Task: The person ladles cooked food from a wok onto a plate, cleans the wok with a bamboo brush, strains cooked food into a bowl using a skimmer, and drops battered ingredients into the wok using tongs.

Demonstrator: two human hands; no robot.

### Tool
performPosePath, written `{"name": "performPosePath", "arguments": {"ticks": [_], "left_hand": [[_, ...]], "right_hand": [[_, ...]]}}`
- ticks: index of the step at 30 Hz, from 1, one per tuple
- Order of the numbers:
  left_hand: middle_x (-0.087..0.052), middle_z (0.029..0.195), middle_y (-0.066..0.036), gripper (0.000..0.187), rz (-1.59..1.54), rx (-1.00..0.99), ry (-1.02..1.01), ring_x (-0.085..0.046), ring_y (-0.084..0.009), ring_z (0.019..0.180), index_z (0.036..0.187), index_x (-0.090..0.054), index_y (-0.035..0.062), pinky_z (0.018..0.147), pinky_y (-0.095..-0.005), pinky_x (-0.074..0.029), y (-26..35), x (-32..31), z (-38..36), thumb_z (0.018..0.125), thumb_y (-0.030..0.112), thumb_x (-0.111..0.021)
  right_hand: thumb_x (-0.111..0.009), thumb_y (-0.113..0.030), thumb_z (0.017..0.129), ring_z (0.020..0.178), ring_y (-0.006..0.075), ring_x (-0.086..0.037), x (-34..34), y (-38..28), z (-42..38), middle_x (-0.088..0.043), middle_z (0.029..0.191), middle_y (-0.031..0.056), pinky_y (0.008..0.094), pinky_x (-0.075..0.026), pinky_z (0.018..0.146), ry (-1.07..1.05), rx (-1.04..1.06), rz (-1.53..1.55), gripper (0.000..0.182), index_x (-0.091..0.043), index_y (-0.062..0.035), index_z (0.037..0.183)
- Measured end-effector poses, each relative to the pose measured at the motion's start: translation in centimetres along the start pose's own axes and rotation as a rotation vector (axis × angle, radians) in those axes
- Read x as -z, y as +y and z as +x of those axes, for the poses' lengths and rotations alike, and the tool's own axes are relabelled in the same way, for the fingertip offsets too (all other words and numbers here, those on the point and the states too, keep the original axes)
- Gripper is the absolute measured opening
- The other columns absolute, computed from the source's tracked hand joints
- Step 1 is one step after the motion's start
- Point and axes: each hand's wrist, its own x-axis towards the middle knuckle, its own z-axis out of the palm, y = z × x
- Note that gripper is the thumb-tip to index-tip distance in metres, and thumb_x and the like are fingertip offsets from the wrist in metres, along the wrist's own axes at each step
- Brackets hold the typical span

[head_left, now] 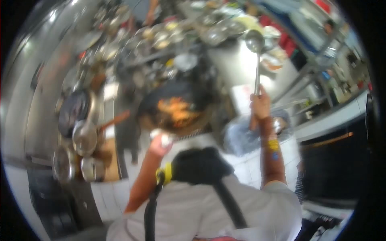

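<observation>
A dark wok (206, 98) sits in front of me, with an orange and reddish-brown food mixture (177, 110) in it. My left hand (161, 146) is closed round a white cloth (159, 133) at the wok's near-left rim. Blur hides whether the fingers grip the rim through the cloth. Out to the right, my right hand (260, 105) grips a long-handled metal ladle (257, 72). The ladle's round bowl points away from me, over the bright counter and apart from the wok.
A saucepan (85, 138) with a brown handle and several metal pots stand at the left. Bowls and containers (161, 38) crowd the far side. A clear plastic bag or tub (241, 134) lies under my right forearm. Another person's arm (151, 14) shows at the top.
</observation>
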Motion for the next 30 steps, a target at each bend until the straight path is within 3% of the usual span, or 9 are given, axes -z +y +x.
{"name": "performPosePath", "arguments": {"ticks": [2,3,7,13,17,19,22,24,30], "left_hand": [[-0.066,0.097,-0.014,0.021,0.022,0.004,0.09,-0.066,-0.0358,0.086,0.106,-0.055,0.0084,0.055,-0.0325,-0.053,-4.9,0.2,-4.4,0.089,0.02,-0.05],[-0.066,0.092,-0.013,0.016,0.165,-0.15,0.019,-0.066,-0.0348,0.082,0.099,-0.056,0.0086,0.049,-0.0302,-0.051,4.4,2.0,0.0,0.089,0.02,-0.049],[-0.066,0.092,-0.01,0.014,0.138,-0.03,-0.005,-0.067,-0.0282,0.079,0.096,-0.057,0.0108,0.05,-0.0293,-0.051,1.5,5.0,-4.0,0.089,0.021,-0.049],[-0.063,0.088,-0.013,0.011,0.375,-0.265,0.168,-0.066,-0.0243,0.074,0.095,-0.054,0.0056,0.051,-0.0341,-0.052,-0.7,0.7,-8.4,0.085,0.009,-0.051],[-0.061,0.084,-0.011,0.024,0.715,-0.749,0.02,-0.063,-0.0232,0.069,0.101,-0.054,-0.0017,0.054,-0.0369,-0.053,-4.5,5.2,-4.4,0.078,-0.003,-0.05],[-0.061,0.08,-0.01,0.022,0.541,-0.444,0.08,-0.063,-0.0226,0.07,0.101,-0.055,-0.0008,0.06,-0.0381,-0.053,-3.4,3.2,-6.0,0.079,0.001,-0.051],[-0.062,0.079,-0.006,0.014,0.454,-0.241,0.15,-0.063,-0.0212,0.071,0.098,-0.056,0.0081,0.063,-0.0368,-0.05,-1.1,2.3,-6.3,0.085,0.012,-0.052],[-0.064,0.083,-0.002,0.01,0.332,-0.142,0.199,-0.062,-0.0191,0.078,0.096,-0.056,0.015,0.061,-0.0336,-0.047,-0.3,2.6,-6.4,0.086,0.015,-0.053],[-0.065,0.084,-0.002,0.01,0.292,0.052,0.024,-0.063,-0.0192,0.08,0.095,-0.056,0.0157,0.056,-0.0304,-0.047,-0.8,7.1,-4.2,0.085,0.018,-0.056]], "right_hand": [[-0.058,-0.004,0.081,0.044,0.0091,-0.048,1.7,-5.7,-4.4,-0.056,0.067,0.0033,0.0236,-0.039,0.038,-0.162,-0.156,0.087,0.067,-0.031,0.0024,0.142],[-0.057,-0.003,0.081,0.045,0.0095,-0.049,-7.7,-4.2,-2.3,-0.056,0.067,0.0037,0.0231,-0.039,0.039,-0.258,-0.104,0.178,0.066,-0.032,0.002,0.142],[-0.058,-0.003,0.08,0.046,0.0097,-0.05,-7.7,-4.5,-11.1,-0.059,0.072,0.0066,0.024,-0.041,0.041,-0.519,-0.365,0.068,0.066,-0.032,0.0055,0.14],[-0.055,-0.006,0.082,0.047,0.0094,-0.051,-9.7,-3.0,-10.7,-0.058,0.072,0.006,0.0248,-0.043,0.043,-0.597,-0.131,-0.114,0.066,-0.029,0.0072,0.141],[-0.055,-0.006,0.082,0.047,0.0091,-0.052,-11.6,-2.4,-11.6,-0.057,0.068,0.005,0.0252,-0.043,0.043,-0.602,-0.115,-0.172,0.065,-0.03,0.0052,0.141],[-0.056,-0.004,0.084,0.047,0.0099,-0.051,-13.8,0.5,-11.6,-0.058,0.072,0.007,0.0256,-0.042,0.042,-0.683,-0.327,0.072,0.065,-0.03,-0.0022,0.144],[-0.056,-0.004,0.087,0.049,0.0102,-0.05,-15.2,2.5,-11.6,-0.058,0.074,0.0081,0.025,-0.041,0.041,-0.717,-0.643,0.431,0.063,-0.03,-0.0068,0.144],[-0.055,-0.006,0.089,0.05,0.0101,-0.049,-15.5,3.1,-11.9,-0.058,0.075,0.0082,0.0243,-0.041,0.041,-0.733,-0.77,0.56,0.058,-0.032,-0.0081,0.142],[-0.052,-0.006,0.091,0.052,0.0062,-0.045,-11.8,4.4,-12.0,-0.055,0.083,0.0057,0.0191,-0.039,0.041,-0.849,-1.012,1.053,0.043,-0.04,-0.009,0.132]]}}
